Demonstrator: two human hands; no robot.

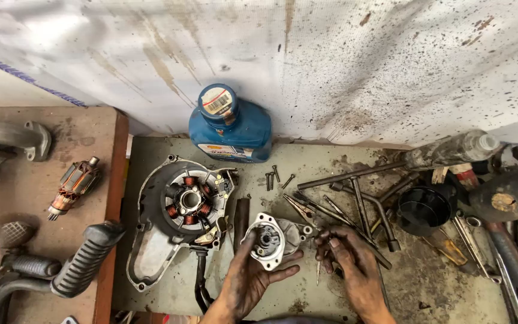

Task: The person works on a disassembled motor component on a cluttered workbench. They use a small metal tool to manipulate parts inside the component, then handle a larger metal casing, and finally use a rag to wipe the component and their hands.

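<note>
My left hand (248, 282), black with grease, cradles a small silver metal housing (271, 239) with a round bore, held just above the grey bench. My right hand (352, 267) hovers to its right, fingers curled together near the housing's lug; whether it pinches a small part I cannot tell. A thin pin or screwdriver tip (318, 273) lies on the bench between the hands. Left of the housing rests an engine side cover with a copper-wound stator (182, 204).
A blue oil bottle (230, 127) stands at the back by the stained wall. Loose bolts (274, 177), T-handle wrenches (361, 198), a black funnel (424, 209) and spanners crowd the right. On the brown shelf at left lie a motor armature (74, 186) and rubber footrests (85, 258).
</note>
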